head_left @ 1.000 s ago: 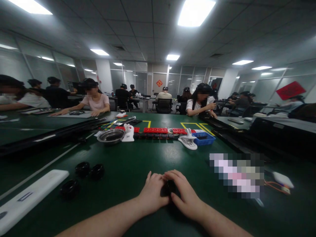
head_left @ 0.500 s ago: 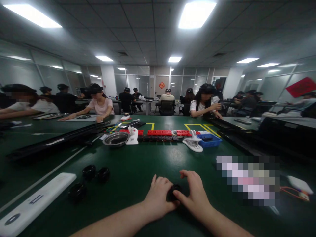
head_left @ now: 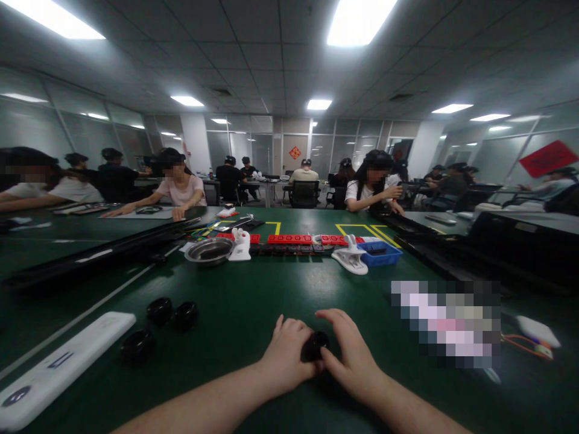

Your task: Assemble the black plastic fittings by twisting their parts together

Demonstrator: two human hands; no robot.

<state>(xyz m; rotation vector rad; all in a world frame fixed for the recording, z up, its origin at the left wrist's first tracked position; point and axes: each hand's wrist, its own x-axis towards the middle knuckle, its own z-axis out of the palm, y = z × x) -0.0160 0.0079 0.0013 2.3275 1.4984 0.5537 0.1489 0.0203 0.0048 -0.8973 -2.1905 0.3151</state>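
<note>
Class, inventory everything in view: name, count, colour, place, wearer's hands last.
table: one, green, foreground
held piece: one, black, centre front
round pieces: three, black, left
strip: one, white, near left
bowl: one, silver, centre left
clips: two, white, middle
blocks: several, red, middle
tray: one, blue, beside right clip
panels: several, black, both sides
patch: one, pixelated, right
box: one, white, far right
tape: several, yellow, far end
signs: two, red, background
lights: several, white, ceiling
people: several, mixed clothing, background
left hand: one, bare, around held piece
right hand: one, bare, right of it
</note>
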